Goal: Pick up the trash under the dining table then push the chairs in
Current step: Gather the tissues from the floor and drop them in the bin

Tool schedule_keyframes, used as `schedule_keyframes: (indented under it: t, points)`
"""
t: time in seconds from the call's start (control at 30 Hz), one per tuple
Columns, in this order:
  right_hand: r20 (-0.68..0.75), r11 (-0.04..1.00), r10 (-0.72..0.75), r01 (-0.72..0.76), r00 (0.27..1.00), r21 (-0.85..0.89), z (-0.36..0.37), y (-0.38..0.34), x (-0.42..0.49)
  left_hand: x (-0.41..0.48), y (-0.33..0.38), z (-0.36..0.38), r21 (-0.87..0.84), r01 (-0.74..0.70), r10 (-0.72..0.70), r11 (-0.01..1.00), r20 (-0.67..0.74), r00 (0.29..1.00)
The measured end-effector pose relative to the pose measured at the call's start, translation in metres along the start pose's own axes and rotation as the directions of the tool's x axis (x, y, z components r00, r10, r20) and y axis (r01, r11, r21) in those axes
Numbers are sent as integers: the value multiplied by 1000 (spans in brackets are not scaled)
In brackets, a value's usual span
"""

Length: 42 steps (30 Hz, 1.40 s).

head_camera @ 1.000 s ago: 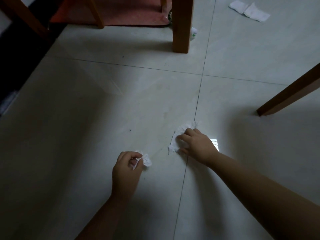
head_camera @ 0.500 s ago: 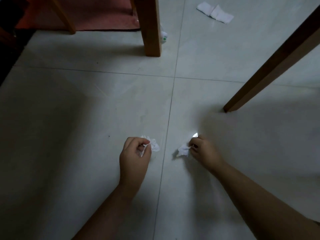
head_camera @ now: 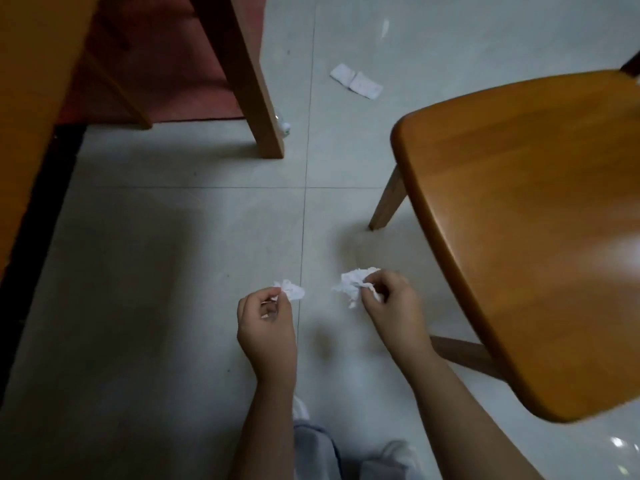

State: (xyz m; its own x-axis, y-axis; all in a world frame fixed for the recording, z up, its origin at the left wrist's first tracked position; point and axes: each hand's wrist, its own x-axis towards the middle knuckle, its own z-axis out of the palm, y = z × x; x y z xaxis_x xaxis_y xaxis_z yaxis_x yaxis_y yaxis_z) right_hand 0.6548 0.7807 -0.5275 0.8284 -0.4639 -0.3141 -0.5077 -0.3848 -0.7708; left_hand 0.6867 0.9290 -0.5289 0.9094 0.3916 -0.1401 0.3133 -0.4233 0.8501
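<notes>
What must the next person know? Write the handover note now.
Left hand: grip pinches small wad.
Right hand: grip pinches big wad.
Done: those two pieces are in hand.
Left: flat paper lying past the table leg; scrap peeking out beside that leg; then push in the chair on the right.

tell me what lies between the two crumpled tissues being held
Only bare floor tile with one grout line separates the smaller tissue in the left hand from the larger tissue in the right hand, as the head view shows.
</notes>
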Motion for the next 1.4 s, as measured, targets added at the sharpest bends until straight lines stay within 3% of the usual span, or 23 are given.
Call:
schedule_keyframes:
  t: [0.23,0.4,0.53,0.6,0.7,0.83,0.9,1.0,1.07,1.27,1.4]
  points:
    - [-115,999,9,-4,993,42,-105,-76,-99,-78,122,-71,23,-112,108,993,120,987]
    - [-244,981,130,-89,961,172,-175,-111,-158,-137,195,-101,8,-230,223,973,214,951]
    - [-332,981,140,-85,933,174,-228,-132,-206,-184,245,-118,-39,-278,273,960,359,893]
    - [-373,983,137,-81,918,164,-256,-141,-232,-195,270,-128,-68,-403,386,912,471,793]
    - [-417,985,151,-98,896,145,-291,-156,-271,-199,298,-144,-138,-618,548,774,634,545]
    - [-498,988,130,-70,858,137,-318,-181,-307,-200,334,-164,-304,-723,643,620,725,247]
    - [-557,985,145,-66,818,160,-329,-192,-323,-203,350,-173,-355,-722,660,594,728,185]
    - [-642,984,164,-75,749,163,-344,-201,-346,-209,371,-178,-383,-693,658,611,732,177]
    - [-683,979,198,-112,703,169,-352,-203,-362,-216,383,-176,-416,-684,663,599,736,133]
    - [-802,958,288,-150,523,246,-381,-196,-397,-257,417,-160,-554,-638,671,534,737,-79]
    - [-853,942,333,-170,402,288,-406,-169,-407,-306,435,-129,-635,-676,665,375,692,-281]
